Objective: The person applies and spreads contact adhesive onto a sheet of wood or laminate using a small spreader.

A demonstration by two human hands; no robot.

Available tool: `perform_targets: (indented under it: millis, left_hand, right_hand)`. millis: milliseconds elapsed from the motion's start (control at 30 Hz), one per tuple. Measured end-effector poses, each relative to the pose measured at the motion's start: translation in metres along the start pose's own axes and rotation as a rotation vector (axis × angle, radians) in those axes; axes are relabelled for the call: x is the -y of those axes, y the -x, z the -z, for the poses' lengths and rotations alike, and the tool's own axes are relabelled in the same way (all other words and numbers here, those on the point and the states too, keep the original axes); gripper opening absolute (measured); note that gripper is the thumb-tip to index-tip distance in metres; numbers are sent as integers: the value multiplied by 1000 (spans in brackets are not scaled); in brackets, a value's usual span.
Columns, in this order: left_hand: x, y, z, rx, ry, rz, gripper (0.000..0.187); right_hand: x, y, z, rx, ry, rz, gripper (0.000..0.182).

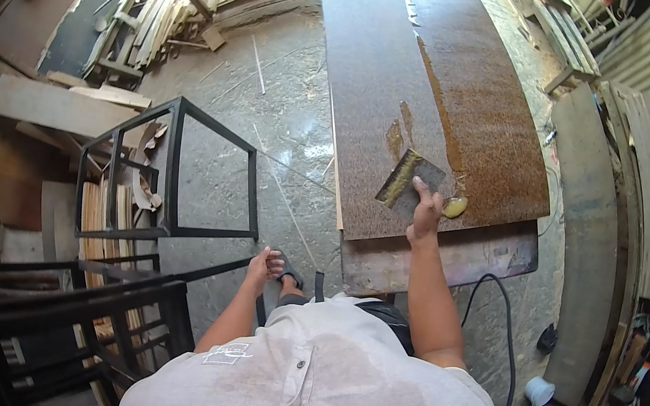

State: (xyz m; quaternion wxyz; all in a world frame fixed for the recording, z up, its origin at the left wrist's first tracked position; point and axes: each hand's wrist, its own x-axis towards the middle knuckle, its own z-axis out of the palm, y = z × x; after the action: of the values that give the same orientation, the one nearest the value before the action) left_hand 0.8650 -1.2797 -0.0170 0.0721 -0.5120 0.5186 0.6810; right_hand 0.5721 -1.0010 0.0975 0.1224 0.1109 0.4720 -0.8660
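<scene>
A large brown board [379,68] lies on a low table [434,261], its right part coated with something wet and glossy. My right hand [426,210] grips a flat, dark rectangular spreader [410,184] with yellowish paste along its left side. The spreader is over the near part of the board. Beside my right hand, a yellowish blob [455,206] sits on the board. Wet brown patches [395,138] show just beyond the spreader. My left hand [267,263] hangs left of the table, its fingers loosely curled and apart, holding nothing.
Black metal frames [174,172] stand at the left. Wood scraps [150,26] are piled behind them. Long planks [588,242] lean along the right side. A black cable [512,357] curves near my right side, and a white cup [539,391] is on the floor.
</scene>
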Motion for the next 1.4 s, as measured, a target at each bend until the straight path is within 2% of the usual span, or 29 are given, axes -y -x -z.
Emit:
perform_targets:
  millis: [133,200,267,333,367,433,467,500,600,633,767,933,1000,1033,1067,1133,1200,1267,1333,1400]
  left_hand:
    - [-45,-55,35,90,-252,22,49]
    - [-65,-99,68,226,-257,-25,49]
    - [-102,-138,76,141,-269,44,49]
    - [-131,-167,100,282,-271,-133,49]
    - [-155,-177,96,267,-305,-133,49]
    - [-197,-177,101,256,-369,-126,50]
    - [-218,-180,97,307,-351,-183,50]
    - [-236,-185,93,352,-328,-239,50]
    - [-273,-197,85,420,-321,-312,51]
    - [-282,-196,78,441,-325,-326,51]
    - [-293,-190,29,582,-416,-383,51]
    - [-319,-186,-56,707,-572,-485,45]
    - [-326,-193,-90,768,-615,-648,41]
    - [-329,-197,-108,774,-605,-697,36]
    - [-332,-200,-125,786,-616,-694,36]
    - [-342,-196,-155,709,-757,-983,35]
    - [-355,-191,-187,707,-823,-1030,33]
    - [-366,-185,-219,626,-915,-1224,33]
    - [-375,-197,-251,642,-957,-1235,32]
    - [-380,-214,-277,628,-974,-1583,32]
  right_hand:
    - [-19,24,28,-303,-75,156,25]
    - [-42,37,50,-473,7,212,30]
    - [-46,45,35,-634,-47,270,36]
    - [-74,61,33,-996,94,24,39]
    - [-74,55,31,-1016,87,62,39]
    - [-95,61,24,-858,-4,97,48]
    - [-108,65,20,-773,-48,104,52]
    - [-102,71,-1,-794,-26,99,51]
    - [-128,53,15,-752,-140,62,48]
    - [-132,50,14,-719,-101,129,47]
    - [-130,56,9,-728,8,118,36]
    - [-120,55,16,-849,-7,158,37]
    - [-109,59,30,-917,68,158,37]
    - [-96,60,37,-974,198,159,38]
    - [-80,57,45,-988,189,159,38]
    - [-50,47,57,-1151,311,276,41]
    - [-10,32,60,-1226,355,448,42]
    - [25,6,68,-1190,169,557,41]
    - [61,-20,60,-1181,169,564,39]
    - [87,-49,66,-1127,257,611,40]
